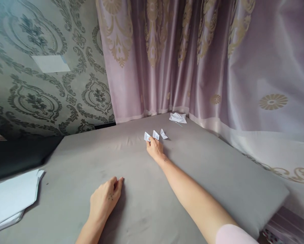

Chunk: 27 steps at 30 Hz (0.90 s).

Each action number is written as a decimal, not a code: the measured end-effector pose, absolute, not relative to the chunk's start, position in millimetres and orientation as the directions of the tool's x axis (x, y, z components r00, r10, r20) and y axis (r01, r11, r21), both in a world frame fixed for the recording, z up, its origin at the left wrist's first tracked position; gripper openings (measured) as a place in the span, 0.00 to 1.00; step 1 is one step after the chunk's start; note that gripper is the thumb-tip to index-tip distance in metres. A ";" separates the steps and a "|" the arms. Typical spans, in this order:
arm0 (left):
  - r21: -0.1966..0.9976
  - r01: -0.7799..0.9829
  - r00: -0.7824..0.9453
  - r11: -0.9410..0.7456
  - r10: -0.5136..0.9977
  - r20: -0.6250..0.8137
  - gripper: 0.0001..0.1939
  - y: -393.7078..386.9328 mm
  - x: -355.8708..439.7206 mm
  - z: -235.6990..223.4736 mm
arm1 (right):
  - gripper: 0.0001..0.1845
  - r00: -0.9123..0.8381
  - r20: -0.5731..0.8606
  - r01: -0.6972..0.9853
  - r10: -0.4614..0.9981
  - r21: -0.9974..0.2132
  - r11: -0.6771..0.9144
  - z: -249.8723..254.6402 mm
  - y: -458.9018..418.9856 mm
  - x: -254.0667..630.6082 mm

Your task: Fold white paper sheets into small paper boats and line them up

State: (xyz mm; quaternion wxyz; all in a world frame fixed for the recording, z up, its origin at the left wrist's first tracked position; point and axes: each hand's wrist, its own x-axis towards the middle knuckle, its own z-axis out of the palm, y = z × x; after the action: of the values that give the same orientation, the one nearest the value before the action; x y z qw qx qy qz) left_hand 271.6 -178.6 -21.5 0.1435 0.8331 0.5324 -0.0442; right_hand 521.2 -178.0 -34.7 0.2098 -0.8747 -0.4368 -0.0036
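Three small folded white paper boats stand in a row near the far side of the grey cloth-covered surface [73,159]. At the row's left end, my right hand [155,148] reaches out with its fingers pinched on the left paper boat [147,136]. Just beyond the knuckles is the middle paper boat [155,135], its lower part close to my fingers. The right paper boat [163,134] stands apart from the hand. My left hand [105,198] rests on the cloth nearer to me, fingers curled in and nothing visible in them.
Several folded white papers [177,117] lie at the far corner, with a thin greenish strip [179,124] before them. A stack of white sheets [13,196] lies at the left edge. Purple curtains [162,81] hang along the back and right; patterned wallpaper [73,91] covers the left wall.
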 end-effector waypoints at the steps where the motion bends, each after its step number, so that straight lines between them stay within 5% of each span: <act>1: 0.194 0.899 0.430 -0.392 0.874 -0.225 0.21 -178.2 271.5 -21.8 | 0.15 0.621 0.190 0.763 0.761 -0.368 -0.531 -34.6 -178.3 521.3; 12: 0.208 0.890 0.443 -0.405 0.878 -0.184 0.21 -178.8 270.9 -24.0 | 0.17 0.662 0.152 0.717 0.734 -0.415 -0.560 -35.4 -184.4 522.3; 27: 0.242 0.893 0.431 -0.378 0.875 -0.222 0.21 -178.7 270.8 -22.7 | 0.16 0.587 0.217 0.795 0.780 -0.334 -0.506 -41.2 -182.9 519.3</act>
State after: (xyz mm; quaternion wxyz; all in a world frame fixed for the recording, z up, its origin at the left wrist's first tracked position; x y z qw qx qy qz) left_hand 270.8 -178.7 -22.7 0.1641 0.8297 0.5328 -0.0282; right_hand 519.3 -182.9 -41.2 0.2028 -0.8675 -0.4539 -0.0192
